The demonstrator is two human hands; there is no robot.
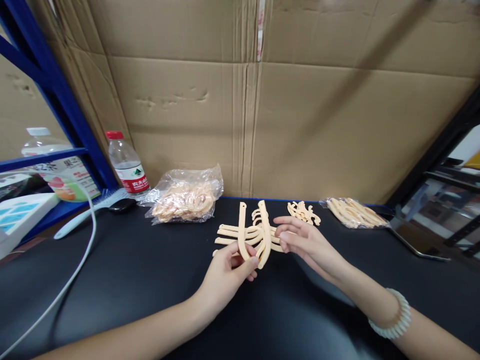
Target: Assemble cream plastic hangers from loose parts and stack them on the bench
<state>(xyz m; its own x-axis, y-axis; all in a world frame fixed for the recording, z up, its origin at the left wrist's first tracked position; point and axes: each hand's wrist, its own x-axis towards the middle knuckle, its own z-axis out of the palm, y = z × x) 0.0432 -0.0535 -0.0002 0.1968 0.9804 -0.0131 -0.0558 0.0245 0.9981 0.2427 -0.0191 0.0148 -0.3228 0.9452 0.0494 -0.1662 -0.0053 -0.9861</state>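
Observation:
Near the table's middle, my left hand [236, 265] is closed on the lower end of curved beige strips [243, 227], which stand upright in a U shape with small holes near their top ends. The strips cross or meet close to my thumb; their joint is partly hidden by my fingers. My right hand [305, 242] hovers just to the right, fingers apart and bent, with nothing visible in it. Behind the held strips, more curved beige strips [227, 235] lie across the black table, along with several small hook-shaped pieces [256, 216].
A pile of small beige pieces [304, 213] lies at the back, beside a bag of long strips [354, 212]. Another clear bag of beige pieces [183, 197] sits back left, near a red-capped bottle [129, 167]. A white cable [80, 260] crosses the left side.

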